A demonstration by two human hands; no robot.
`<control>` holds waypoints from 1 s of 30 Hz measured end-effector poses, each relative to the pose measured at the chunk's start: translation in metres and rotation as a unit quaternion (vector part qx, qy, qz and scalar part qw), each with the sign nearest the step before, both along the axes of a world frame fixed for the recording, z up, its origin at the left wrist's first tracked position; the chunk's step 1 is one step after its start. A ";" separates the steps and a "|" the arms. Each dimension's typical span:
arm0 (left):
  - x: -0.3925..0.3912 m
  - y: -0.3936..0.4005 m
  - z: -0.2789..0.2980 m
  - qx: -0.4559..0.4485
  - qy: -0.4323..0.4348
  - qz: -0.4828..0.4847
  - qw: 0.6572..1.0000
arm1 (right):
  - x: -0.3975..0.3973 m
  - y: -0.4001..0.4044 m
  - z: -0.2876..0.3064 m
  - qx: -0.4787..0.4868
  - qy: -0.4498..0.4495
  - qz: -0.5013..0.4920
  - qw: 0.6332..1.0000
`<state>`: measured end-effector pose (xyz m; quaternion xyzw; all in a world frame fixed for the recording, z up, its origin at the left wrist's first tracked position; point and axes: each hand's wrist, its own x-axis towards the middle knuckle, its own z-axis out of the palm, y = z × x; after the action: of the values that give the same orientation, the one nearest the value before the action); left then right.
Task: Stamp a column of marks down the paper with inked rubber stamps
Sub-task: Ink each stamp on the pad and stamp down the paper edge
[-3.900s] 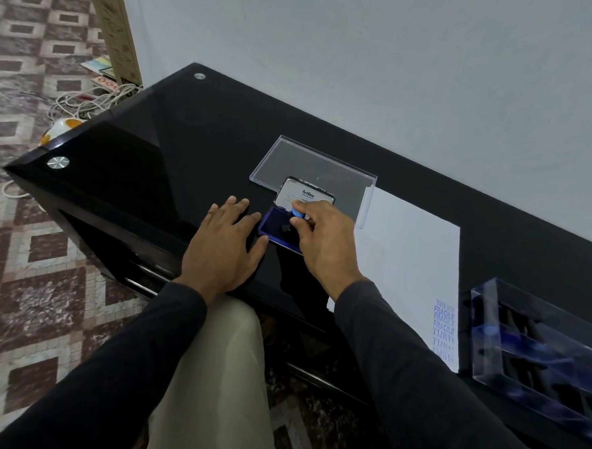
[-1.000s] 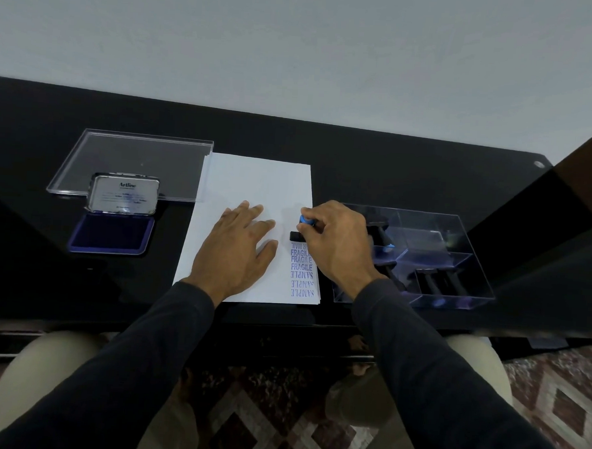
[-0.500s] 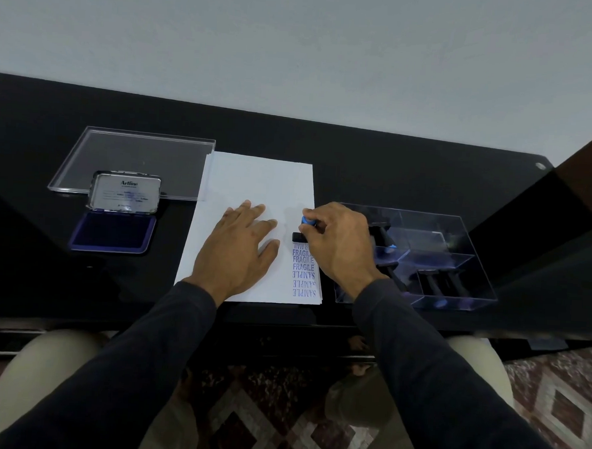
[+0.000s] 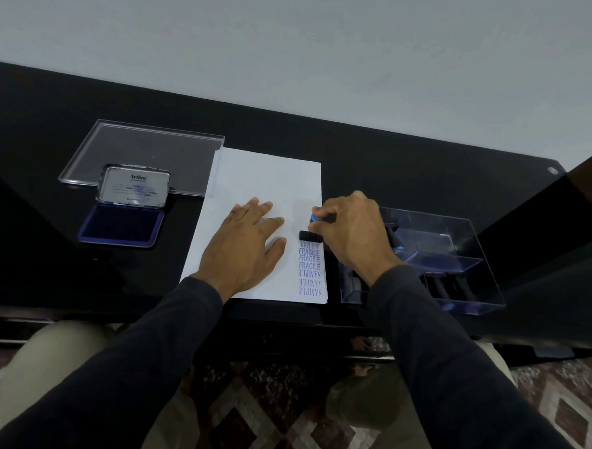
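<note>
A white sheet of paper (image 4: 256, 177) lies on the black glass table (image 4: 394, 160). Down its right edge runs a column of blue marks (image 4: 309, 269) reading FRAGILE and SAMPLE. My right hand (image 4: 352, 232) grips a rubber stamp (image 4: 310, 236) with a blue handle and a black base, its base set on the paper just above the topmost mark. My left hand (image 4: 243, 247) lies flat on the paper with fingers spread, left of the column. The blue ink pad (image 4: 121, 227) sits open at the left, its metal lid up.
A clear plastic lid (image 4: 144, 154) lies behind the ink pad. A clear plastic tray (image 4: 457, 267) holding several more stamps stands right of the paper, close to my right wrist. The table's front edge is near my lap; a wall stands behind.
Earlier my right hand held the stamp on the ink pad at the left; it has since carried it to the paper. Over the last second the stamp has stayed atop the column.
</note>
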<state>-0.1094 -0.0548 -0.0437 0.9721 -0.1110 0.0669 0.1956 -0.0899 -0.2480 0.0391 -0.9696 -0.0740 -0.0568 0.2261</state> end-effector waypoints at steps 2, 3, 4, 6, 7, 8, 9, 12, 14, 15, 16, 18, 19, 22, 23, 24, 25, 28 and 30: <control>0.000 0.000 -0.001 0.000 0.002 0.001 1.000 | 0.002 0.000 0.000 0.001 0.008 0.001 1.000; 0.000 0.000 -0.001 0.001 0.001 0.001 1.000 | 0.002 0.000 0.000 0.000 0.010 0.002 1.000; 0.001 0.000 -0.002 0.002 0.000 0.000 1.000 | 0.002 0.001 0.000 -0.002 0.011 0.002 1.000; 0.001 0.000 -0.002 0.003 -0.001 -0.001 1.000 | 0.001 0.000 0.001 -0.001 0.011 0.002 1.000; 0.001 0.000 -0.003 0.003 -0.002 0.000 1.000 | -0.001 0.000 0.002 0.002 0.011 0.003 1.000; 0.001 0.000 -0.002 0.004 -0.001 0.000 1.000 | -0.002 0.000 0.003 0.005 0.010 0.006 1.000; 0.001 0.000 -0.002 0.005 0.000 0.000 1.000 | -0.003 -0.001 0.004 0.008 0.009 0.008 1.000; 0.001 0.000 -0.002 0.003 0.001 0.001 1.000 | -0.004 0.000 0.003 0.010 0.002 0.015 1.000; 0.001 0.000 -0.002 0.003 0.002 0.000 1.000 | -0.004 -0.001 0.002 0.012 0.001 0.014 1.000; 0.001 0.000 -0.002 0.003 0.001 -0.001 1.000 | -0.003 -0.001 0.001 0.012 0.000 0.015 1.000; 0.001 0.000 -0.003 0.002 0.001 -0.002 1.000 | -0.003 -0.001 0.001 0.011 -0.001 0.015 1.000; 0.001 0.000 -0.002 0.001 0.002 -0.002 1.000 | -0.002 0.000 0.001 0.014 -0.002 0.014 1.000; 0.001 0.000 -0.002 0.001 0.002 -0.001 1.000 | -0.002 0.000 0.002 0.017 0.000 0.011 1.000; 0.000 0.000 -0.002 0.004 0.000 -0.001 1.000 | -0.004 0.001 0.003 0.029 0.005 0.006 1.000; 0.000 0.000 -0.002 0.004 -0.001 -0.002 1.000 | -0.005 0.002 0.004 0.033 0.005 0.005 0.999; 0.000 0.000 -0.002 0.004 -0.001 -0.002 1.000 | -0.006 0.002 0.004 0.036 0.004 0.004 0.999; 0.000 0.000 -0.002 0.005 -0.001 -0.001 1.000 | -0.007 0.002 0.005 0.038 0.002 0.003 0.999; 0.000 -0.001 -0.001 0.008 0.000 0.000 1.000 | -0.007 0.002 0.004 0.035 0.002 0.001 0.999; 0.000 -0.001 -0.001 0.011 0.001 0.002 1.000 | -0.008 0.002 0.004 0.028 0.003 0.002 1.000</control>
<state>-0.1092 -0.0553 -0.0447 0.9744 -0.1096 0.0649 0.1854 -0.0978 -0.2457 0.0427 -0.9629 -0.0733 -0.0555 0.2535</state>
